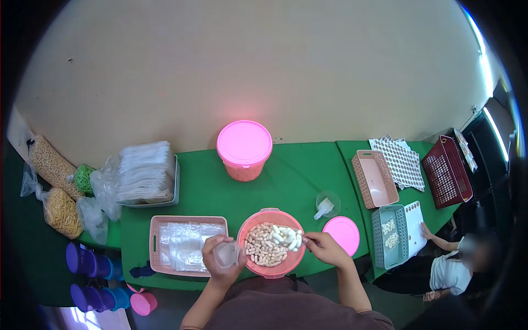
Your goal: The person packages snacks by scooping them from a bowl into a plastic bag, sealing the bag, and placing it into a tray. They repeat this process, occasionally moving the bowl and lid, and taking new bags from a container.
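Observation:
My left hand [223, 258] is closed around a small clear plastic cup [226, 254] at the left rim of a pink tub [297, 259]. Tan, finger-shaped snack pieces [266, 254] fill much of the tub. At the tub's right rim, my right hand [329, 250] pinches what looks like the handle of a scoop. Paler pieces [286, 237] are heaped at its end, over the tub; the scoop itself is mostly hidden. Left of the tub, a pink basket [155, 242] holds clear plastic bags [184, 242].
A lidded pink tub [245, 148] stands at the back. A pink lid [342, 236] and a clear dish [336, 202] with a white scoop [324, 207] lie to the right. Stacked bags [144, 170] and bagged snacks [60, 212] are left. Another person [448, 269] sits at the right table.

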{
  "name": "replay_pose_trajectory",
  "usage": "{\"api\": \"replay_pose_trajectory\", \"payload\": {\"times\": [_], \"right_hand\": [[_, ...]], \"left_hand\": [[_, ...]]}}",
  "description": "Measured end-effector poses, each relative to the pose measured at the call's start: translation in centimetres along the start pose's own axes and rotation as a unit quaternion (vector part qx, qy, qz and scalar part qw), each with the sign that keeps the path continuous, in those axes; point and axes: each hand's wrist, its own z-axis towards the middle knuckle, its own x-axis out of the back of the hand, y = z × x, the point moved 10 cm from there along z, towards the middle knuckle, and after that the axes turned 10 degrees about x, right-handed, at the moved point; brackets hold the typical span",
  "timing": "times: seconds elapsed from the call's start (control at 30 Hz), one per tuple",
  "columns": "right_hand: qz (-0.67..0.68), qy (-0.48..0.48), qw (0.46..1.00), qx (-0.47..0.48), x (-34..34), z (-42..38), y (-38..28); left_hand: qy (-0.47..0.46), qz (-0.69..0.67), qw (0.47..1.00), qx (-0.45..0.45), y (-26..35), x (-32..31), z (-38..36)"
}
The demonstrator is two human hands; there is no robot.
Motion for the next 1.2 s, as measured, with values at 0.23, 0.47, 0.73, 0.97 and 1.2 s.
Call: {"api": "replay_pose_trajectory", "payload": {"times": [0.23,0.47,0.73,0.97,1.2], "right_hand": [[-0.039,0.059,0.996,0.063,3.7,-2.1,-3.9],[-0.094,0.099,0.987,0.089,4.9,-2.8,-4.4],[-0.147,0.025,0.988,0.033,1.2,-1.1,-1.9],[-0.028,0.145,0.989,0.023,2.5,0.1,-2.2],[0.299,0.140,0.935,0.128,-0.2,1.4,-1.3]], "left_hand": [[-0.081,-0.065,0.980,-0.167,5.2,-4.1,-0.4],[-0.269,-0.001,0.958,0.099,-6.0,-13.5,-3.6],[-0.302,0.091,0.949,-0.013,-4.8,-14.0,-4.6],[-0.342,0.125,0.931,-0.028,-5.4,-15.0,-5.6],[-0.321,0.127,0.938,-0.004,-5.4,-14.4,-5.0]]}}
